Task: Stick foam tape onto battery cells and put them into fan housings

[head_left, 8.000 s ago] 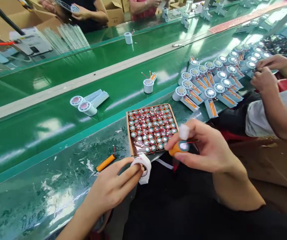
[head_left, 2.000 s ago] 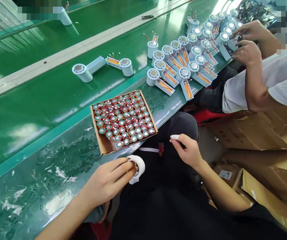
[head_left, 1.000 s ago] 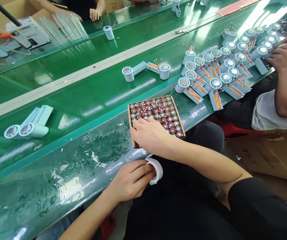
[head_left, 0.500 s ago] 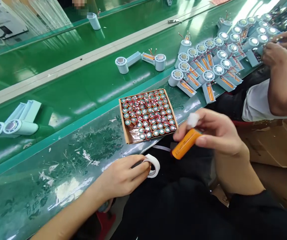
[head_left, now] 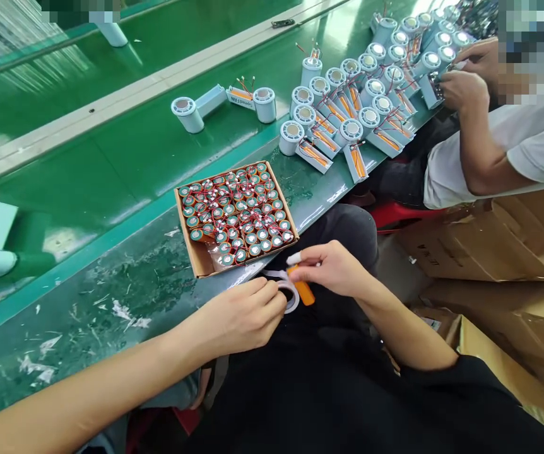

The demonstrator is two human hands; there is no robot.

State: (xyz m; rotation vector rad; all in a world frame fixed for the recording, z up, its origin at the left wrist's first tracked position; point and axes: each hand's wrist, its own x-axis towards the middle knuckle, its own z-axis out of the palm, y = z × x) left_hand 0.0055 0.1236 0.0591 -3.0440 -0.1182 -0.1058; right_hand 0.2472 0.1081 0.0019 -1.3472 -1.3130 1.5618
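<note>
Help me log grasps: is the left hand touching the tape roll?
Touching. Head view: the left hand pinches the tape roll with its fingertips.

The right hand [head_left: 333, 270] hides most of the orange battery [head_left: 305, 294]; the left hand [head_left: 241, 318] hides half the tape roll [head_left: 293, 299].

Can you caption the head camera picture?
Left hand holds white tape roll; right hand holds orange cylindrical battery.
</note>
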